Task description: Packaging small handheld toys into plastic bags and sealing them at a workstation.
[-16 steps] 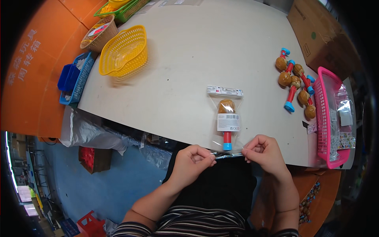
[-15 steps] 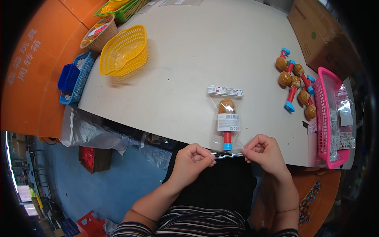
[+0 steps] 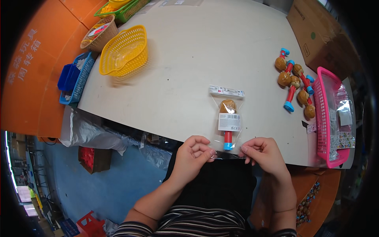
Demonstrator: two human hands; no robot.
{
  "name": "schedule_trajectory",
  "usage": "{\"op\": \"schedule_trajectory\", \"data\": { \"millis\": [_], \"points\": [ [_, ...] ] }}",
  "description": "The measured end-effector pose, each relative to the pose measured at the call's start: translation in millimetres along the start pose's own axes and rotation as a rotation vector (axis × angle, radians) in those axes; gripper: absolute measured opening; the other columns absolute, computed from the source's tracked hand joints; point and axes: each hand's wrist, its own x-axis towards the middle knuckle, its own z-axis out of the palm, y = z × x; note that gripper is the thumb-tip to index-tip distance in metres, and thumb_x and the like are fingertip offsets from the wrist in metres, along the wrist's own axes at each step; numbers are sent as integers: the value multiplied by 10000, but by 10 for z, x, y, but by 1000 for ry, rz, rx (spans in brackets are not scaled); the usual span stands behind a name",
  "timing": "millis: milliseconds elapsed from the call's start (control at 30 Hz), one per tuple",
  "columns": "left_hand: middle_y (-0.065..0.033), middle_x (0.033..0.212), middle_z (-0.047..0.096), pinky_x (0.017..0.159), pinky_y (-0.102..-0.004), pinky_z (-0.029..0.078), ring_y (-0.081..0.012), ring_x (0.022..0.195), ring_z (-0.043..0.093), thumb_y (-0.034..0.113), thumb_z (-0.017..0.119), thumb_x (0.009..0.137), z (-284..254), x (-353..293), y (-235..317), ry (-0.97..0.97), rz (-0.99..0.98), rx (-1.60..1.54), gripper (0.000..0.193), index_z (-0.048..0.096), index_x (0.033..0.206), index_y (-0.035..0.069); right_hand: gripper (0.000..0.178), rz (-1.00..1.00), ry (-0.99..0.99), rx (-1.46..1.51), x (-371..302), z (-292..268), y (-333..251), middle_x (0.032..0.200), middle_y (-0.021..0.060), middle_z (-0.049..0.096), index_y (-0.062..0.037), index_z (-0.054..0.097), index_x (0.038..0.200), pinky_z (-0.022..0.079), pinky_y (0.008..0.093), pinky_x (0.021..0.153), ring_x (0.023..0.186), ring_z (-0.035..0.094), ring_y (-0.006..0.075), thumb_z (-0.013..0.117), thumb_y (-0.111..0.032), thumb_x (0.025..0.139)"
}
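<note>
A clear plastic bag (image 3: 239, 118) with a printed top strip lies flat near the front edge of the table. Inside it is a toy (image 3: 228, 106) with a rounded brown head, a red stem and a blue end. A white label (image 3: 229, 122) covers part of the toy's middle. My left hand (image 3: 192, 161) pinches the near left corner of the bag between thumb and fingers. At the opposite near corner, my right hand (image 3: 266, 155) grips the film in the same way. The bag's near edge stretches between both hands, over the table's rim.
Several similar brown, red and blue toys (image 3: 291, 80) lie at the right, beside a pink basket (image 3: 323, 118) holding clear bags. A cardboard box (image 3: 316, 35) stands behind them. To the left are a yellow basket (image 3: 123, 51), a blue basket (image 3: 82, 81) and an orange bin (image 3: 47, 67).
Both hands have shifted slightly, with the fingers of my left hand lifting a little. The bag and toy have moved very slightly to the right.
</note>
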Motion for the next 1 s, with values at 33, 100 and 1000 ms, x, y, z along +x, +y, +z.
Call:
{"op": "schedule_trajectory", "data": {
  "millis": [33,100,1000],
  "points": [
    [-126,903,671,746,-254,576,-157,834,687,-17,654,891,3,0,0,-1,1,0,277,499,1120,-25,153,-1,1,-1,-1,-1,6,814,92,703,32,674,956,473,184,536,643,623,81,633,-111,922],
    [-115,882,659,726,-245,575,-148,794,678,-29,648,890,11,-5,1,9,13,30,249,510,1098,-29,142,-26,32,-2,-4,1,33,789,87,697,33,669,944,475,185,530,627,622,81,628,-101,925],
    [-14,895,509,791,-274,477,-141,854,592,21,645,875,-1014,-658,287,343,322,-55,164,517,973,52,171,-94,-9,124,-87,-366,137,867,97,698,26,645,1000,520,221,603,701,650,110,580,-127,963]
  ]
}}
